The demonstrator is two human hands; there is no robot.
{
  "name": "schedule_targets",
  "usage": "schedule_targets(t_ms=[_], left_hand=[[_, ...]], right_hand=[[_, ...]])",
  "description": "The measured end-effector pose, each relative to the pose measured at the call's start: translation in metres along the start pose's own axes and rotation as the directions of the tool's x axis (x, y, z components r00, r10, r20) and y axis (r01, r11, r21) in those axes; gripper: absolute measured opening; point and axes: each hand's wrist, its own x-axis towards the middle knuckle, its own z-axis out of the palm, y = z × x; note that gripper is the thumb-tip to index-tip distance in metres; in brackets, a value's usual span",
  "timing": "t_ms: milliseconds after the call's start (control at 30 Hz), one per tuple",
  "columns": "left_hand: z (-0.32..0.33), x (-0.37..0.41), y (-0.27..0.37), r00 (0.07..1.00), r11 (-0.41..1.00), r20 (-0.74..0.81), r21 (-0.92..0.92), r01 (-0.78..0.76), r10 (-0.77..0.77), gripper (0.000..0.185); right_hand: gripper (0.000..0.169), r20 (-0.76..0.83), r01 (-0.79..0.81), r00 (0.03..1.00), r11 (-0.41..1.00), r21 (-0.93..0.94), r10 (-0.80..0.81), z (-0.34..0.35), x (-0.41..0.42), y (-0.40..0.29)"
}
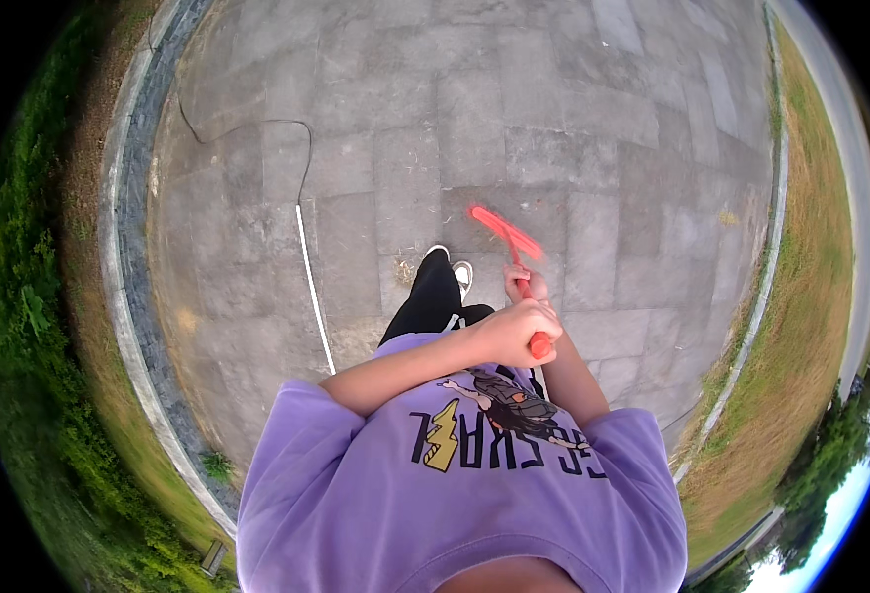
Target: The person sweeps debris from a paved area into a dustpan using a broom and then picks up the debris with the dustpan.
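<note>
My left hand [520,330] is closed around the top end of a red handle, close in front of my chest. Lower on the same handle, my right hand [526,282] grips it. The handle leads to a long, narrow red head, together looking like a red broom [507,231]; the head is blurred and lies at a slant over the paving ahead of my shoes. Whether its bristles touch the ground I cannot tell. A small clump of dry grass bits [405,271] lies just left of my feet, and more scraps are scattered farther ahead.
Grey stone paving [479,96] surrounds me. On the left a thin white pole or tube [310,285] lies on it, with a dark cable [257,123] running from its far end. A stone-edged border [134,185] curves along the left; a kerb [761,289] and grass bound the right.
</note>
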Motion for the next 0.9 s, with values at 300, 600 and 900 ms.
schedule_targets(t_ms=[300, 600, 900], left_hand=[[-0.046, 0.064, -0.039, 1.000, 0.999, -0.008, 0.038, -0.001, 0.002, 0.024], [-0.163, 0.172, -0.050, 0.993, 0.998, -0.103, 0.046, -0.050, 0.055, 0.024], [-0.286, 0.281, -0.057, 0.982, 0.976, -0.024, 0.118, -0.186, 0.190, 0.026]], right_hand=[[0.026, -0.007, -0.033, 0.999, 0.996, 0.078, 0.034, 0.079, 0.060, -0.018], [0.032, -0.082, -0.001, 0.997, 0.993, -0.121, -0.009, 0.240, 0.128, -0.018], [0.014, -0.274, -0.061, 0.951, 0.786, -0.615, -0.141, 0.448, 0.174, 0.005]])
